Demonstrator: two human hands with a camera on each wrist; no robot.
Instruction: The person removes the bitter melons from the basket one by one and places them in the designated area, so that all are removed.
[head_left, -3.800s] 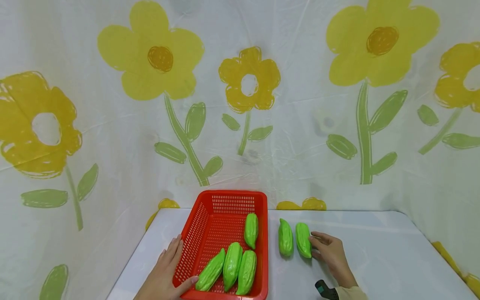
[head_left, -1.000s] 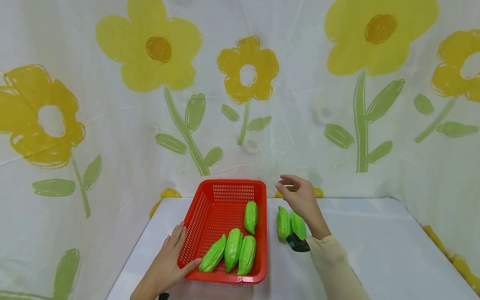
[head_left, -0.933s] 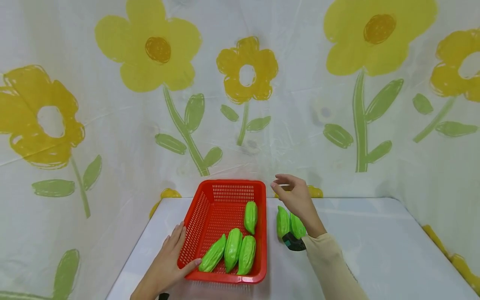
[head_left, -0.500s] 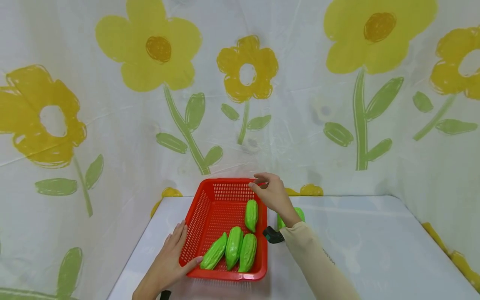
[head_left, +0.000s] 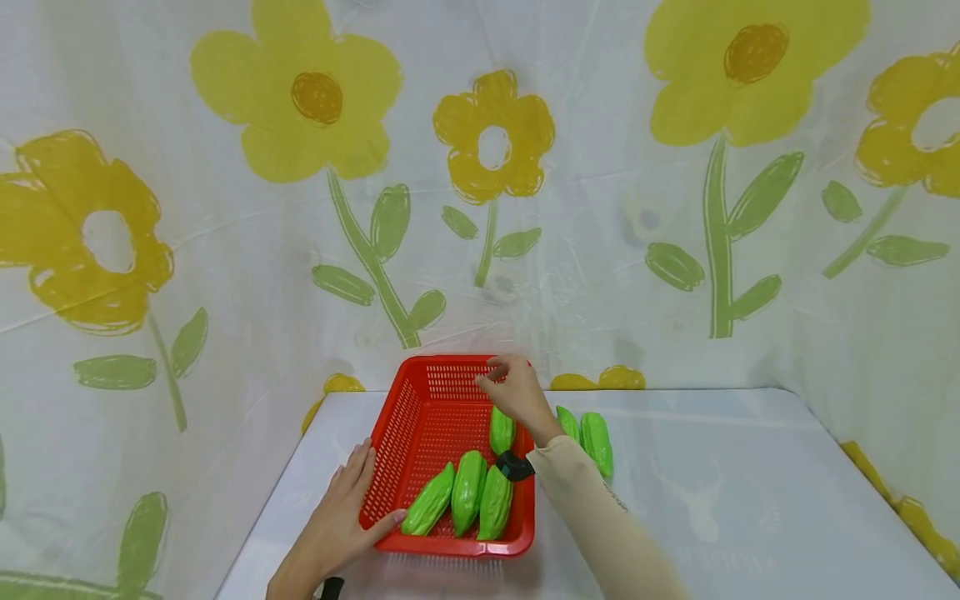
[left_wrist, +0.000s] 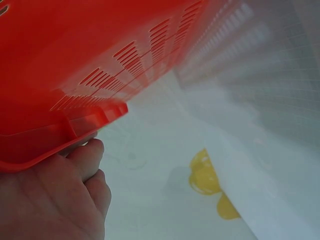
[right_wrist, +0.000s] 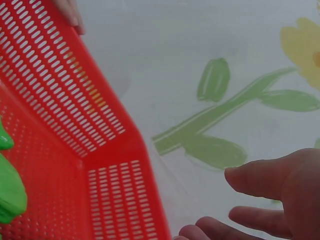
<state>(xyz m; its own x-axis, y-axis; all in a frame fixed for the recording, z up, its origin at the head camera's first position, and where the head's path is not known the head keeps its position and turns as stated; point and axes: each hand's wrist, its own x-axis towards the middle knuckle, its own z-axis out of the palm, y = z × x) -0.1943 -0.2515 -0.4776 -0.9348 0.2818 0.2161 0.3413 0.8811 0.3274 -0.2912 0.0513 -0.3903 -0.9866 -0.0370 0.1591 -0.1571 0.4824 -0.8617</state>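
A red perforated plastic basket stands on the table, with several glossy green bitter melons in it. My left hand rests against the basket's left rim, fingers straight along the outside and thumb over the near corner. In the left wrist view, its fingers touch the underside of the rim. My right hand hovers over the basket's far right corner, holding nothing; in the right wrist view its thumb and fingers stand apart. It partly covers one bitter melon inside. Two more bitter melons lie right of the basket.
The white table extends to the right of the basket. A white curtain printed with yellow flowers hangs behind and at both sides. The right sleeve crosses over the basket's right edge, partly in front of the melons on the table.
My right hand has left the rightmost melon on the table, risen, and moved left over the basket, with nothing in it. The left hand has stayed at the basket's rim.
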